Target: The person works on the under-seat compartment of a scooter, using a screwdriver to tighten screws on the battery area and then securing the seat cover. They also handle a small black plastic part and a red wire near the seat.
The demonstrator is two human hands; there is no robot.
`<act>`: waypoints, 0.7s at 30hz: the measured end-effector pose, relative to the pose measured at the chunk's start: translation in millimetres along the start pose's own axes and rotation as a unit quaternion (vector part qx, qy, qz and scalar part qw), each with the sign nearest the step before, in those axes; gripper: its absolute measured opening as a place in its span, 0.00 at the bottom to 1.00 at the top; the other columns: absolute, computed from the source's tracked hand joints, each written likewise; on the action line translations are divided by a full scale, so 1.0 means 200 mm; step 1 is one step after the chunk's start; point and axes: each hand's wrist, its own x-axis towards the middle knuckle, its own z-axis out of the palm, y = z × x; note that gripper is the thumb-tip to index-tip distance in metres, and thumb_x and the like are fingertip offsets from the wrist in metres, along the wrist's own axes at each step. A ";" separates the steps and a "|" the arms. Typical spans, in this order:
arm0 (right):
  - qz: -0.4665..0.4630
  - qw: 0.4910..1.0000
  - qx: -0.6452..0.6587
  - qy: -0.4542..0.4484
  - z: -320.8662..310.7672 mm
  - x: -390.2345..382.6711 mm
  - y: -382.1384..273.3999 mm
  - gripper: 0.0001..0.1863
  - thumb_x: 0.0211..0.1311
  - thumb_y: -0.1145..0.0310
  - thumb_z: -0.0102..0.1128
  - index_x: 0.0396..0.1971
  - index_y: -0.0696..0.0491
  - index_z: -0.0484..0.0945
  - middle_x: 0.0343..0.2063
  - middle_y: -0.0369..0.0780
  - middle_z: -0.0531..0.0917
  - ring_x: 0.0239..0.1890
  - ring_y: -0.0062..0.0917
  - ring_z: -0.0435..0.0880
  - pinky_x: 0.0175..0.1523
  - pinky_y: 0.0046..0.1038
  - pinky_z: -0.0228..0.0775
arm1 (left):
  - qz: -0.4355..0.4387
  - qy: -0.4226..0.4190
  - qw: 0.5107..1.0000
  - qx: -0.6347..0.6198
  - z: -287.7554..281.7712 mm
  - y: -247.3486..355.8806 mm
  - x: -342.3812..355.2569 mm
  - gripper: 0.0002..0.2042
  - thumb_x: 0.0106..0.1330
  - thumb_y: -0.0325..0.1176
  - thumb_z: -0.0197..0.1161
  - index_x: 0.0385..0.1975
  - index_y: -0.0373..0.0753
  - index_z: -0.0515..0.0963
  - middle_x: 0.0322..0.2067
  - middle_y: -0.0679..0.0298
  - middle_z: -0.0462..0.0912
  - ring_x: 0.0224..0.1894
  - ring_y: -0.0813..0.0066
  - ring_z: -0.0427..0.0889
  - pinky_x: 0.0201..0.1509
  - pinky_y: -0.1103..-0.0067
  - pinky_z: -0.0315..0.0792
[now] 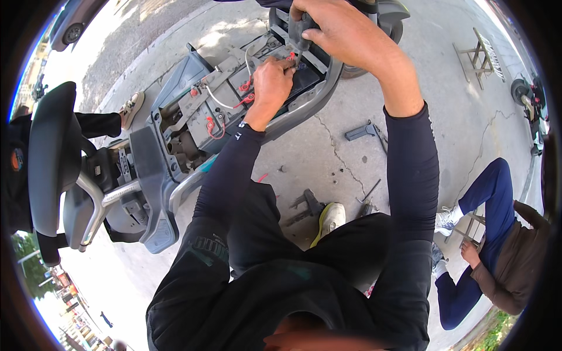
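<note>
My right hand (342,29) grips the thick dark handle of a screwdriver (299,34) at the top of the view. Its shaft points down into the battery bay of an electric scooter (310,99). Close to the shaft's tip, my left hand (272,85) has its thumb and fingers pinched together beside a red terminal cover (292,56); whatever lies between the fingertips is hidden. Grey batteries (192,108) fill the bay. A white wire (215,99) runs across them to red terminal covers (248,99) near my left wrist.
On the concrete lie a black bracket-like part (363,131), a dark tool (307,206) near my shoe, and a thin bent rod (372,190). A person in blue trousers (489,187) sits at right. Upper right stands a stool (483,55). Another person's shoe (132,110) is beyond the scooter.
</note>
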 end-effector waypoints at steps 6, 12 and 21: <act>-0.019 0.999 0.025 -0.025 0.00 0.03 0.04 0.12 0.56 0.79 0.63 0.39 0.59 0.72 0.35 0.52 0.80 0.45 0.53 0.79 0.48 0.48 0.70 | 0.022 -0.018 0.999 0.018 -0.03 0.03 -0.05 0.08 0.61 0.33 0.70 0.37 0.40 0.89 0.34 0.51 0.85 0.36 0.49 0.85 0.43 0.62 0.78; -0.030 0.999 0.008 -0.023 0.03 0.08 0.05 0.12 0.57 0.78 0.62 0.40 0.60 0.72 0.35 0.53 0.81 0.45 0.53 0.80 0.48 0.47 0.71 | 0.061 -0.031 0.995 0.075 -0.03 0.02 -0.02 0.07 0.62 0.32 0.69 0.34 0.37 0.88 0.32 0.51 0.84 0.36 0.48 0.85 0.43 0.60 0.78; -0.063 0.994 -0.045 -0.074 -0.08 0.19 0.03 0.11 0.56 0.78 0.61 0.40 0.62 0.75 0.38 0.55 0.83 0.47 0.53 0.81 0.50 0.46 0.72 | 0.031 0.001 1.000 -0.004 -0.01 0.05 0.02 0.08 0.64 0.34 0.67 0.36 0.38 0.89 0.37 0.51 0.87 0.39 0.48 0.86 0.46 0.61 0.78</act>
